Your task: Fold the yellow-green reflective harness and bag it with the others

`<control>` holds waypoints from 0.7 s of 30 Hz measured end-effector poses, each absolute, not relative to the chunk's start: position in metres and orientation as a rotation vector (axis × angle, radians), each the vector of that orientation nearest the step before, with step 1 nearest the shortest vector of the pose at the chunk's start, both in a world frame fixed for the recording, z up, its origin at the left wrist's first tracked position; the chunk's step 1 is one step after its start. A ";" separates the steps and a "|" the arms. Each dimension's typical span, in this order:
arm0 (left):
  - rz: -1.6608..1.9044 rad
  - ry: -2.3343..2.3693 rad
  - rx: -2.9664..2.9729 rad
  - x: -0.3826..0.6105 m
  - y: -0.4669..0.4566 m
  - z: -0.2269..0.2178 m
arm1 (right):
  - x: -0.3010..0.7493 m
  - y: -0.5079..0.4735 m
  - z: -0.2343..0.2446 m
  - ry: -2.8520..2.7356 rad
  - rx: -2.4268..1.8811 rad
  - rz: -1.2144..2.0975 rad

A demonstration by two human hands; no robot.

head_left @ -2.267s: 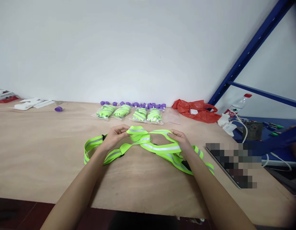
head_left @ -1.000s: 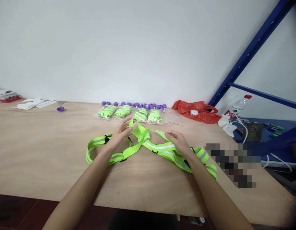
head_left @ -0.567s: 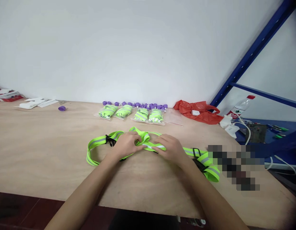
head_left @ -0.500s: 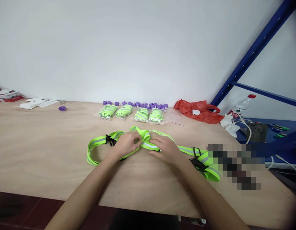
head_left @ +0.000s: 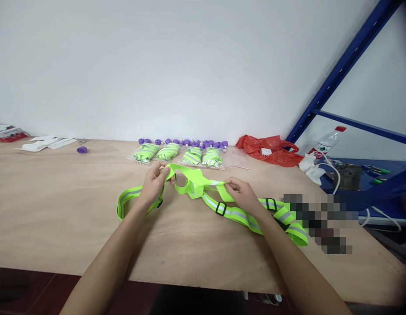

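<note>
Centrally, two bare hands hold a neon yellow-green reflective strap harness (head_left: 198, 180) above and on a plywood table (head_left: 176, 258). From left to right, the left hand (head_left: 154, 183) pinches a strap firmly between thumb and fingers, no gap showing at the fingertips. The right hand (head_left: 239, 192) grips another strap the same way, thumb and forefinger closed on its edge, the other fingers curled. The stretch between the hands looks lifted.

As for the harness itself, its far left is a loop standing on edge on the table, a grey stripe along the band, partly behind the left forearm. The middle is a flat crossing with its plain side showing, and a small loop droops just left of it. Rightward, a silver-striped strap slopes down through a black slider buckle (head_left: 221, 208) toward the right forearm. Beyond that arm, more strap lies folded on the tabletop, with a second black slider (head_left: 271, 204) near its upper edge.

Along the back, left to right, are a red-and-white box (head_left: 8, 134), white papers (head_left: 47, 143), one purple piece (head_left: 82, 149), four clear bags of similar straps (head_left: 191, 156) before a row of purple pieces (head_left: 200, 144), a crumpled red plastic bag (head_left: 278, 151) and a red-capped bottle (head_left: 329, 142).
</note>
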State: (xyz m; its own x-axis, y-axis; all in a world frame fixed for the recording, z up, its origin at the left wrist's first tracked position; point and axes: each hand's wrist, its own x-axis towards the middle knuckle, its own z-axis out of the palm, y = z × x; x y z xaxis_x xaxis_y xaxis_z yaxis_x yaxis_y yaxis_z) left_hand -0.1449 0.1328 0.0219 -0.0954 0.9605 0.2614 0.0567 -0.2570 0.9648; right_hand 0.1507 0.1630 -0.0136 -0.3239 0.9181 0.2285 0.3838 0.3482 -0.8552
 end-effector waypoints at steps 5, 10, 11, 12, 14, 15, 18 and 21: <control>1.443 0.996 1.148 -0.148 0.133 0.026 | 0.159 0.171 -0.016 -1.617 -1.150 0.633; 1.221 0.864 1.108 -0.154 0.129 0.031 | 0.160 0.168 -0.016 -1.447 -1.126 0.693; 1.176 0.850 1.119 -0.156 0.128 0.032 | 0.159 0.168 -0.016 -1.435 -1.108 0.759; 1.145 0.843 1.132 -0.157 0.128 0.032 | 0.158 0.167 -0.015 -1.429 -1.092 0.814; 1.117 0.844 1.158 -0.159 0.127 0.032 | 0.155 0.166 -0.012 -1.432 -1.069 0.872; 1.111 0.848 1.168 -0.160 0.127 0.033 | 0.153 0.164 -0.010 -1.441 -1.063 0.882; 1.071 0.873 1.195 -0.166 0.121 0.038 | 0.151 0.152 -0.002 -1.514 -1.069 0.864; 0.973 0.974 1.270 -0.175 0.106 0.048 | 0.154 0.127 0.000 -1.654 -1.130 0.765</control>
State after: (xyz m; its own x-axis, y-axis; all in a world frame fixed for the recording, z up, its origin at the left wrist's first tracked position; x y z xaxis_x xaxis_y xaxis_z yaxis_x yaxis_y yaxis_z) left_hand -0.1752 0.1060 0.0476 0.2989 0.9534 -0.0398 -0.0379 0.0536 0.9978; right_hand 0.1541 0.1266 0.0000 -0.1145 0.9265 0.3584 0.3274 0.3758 -0.8669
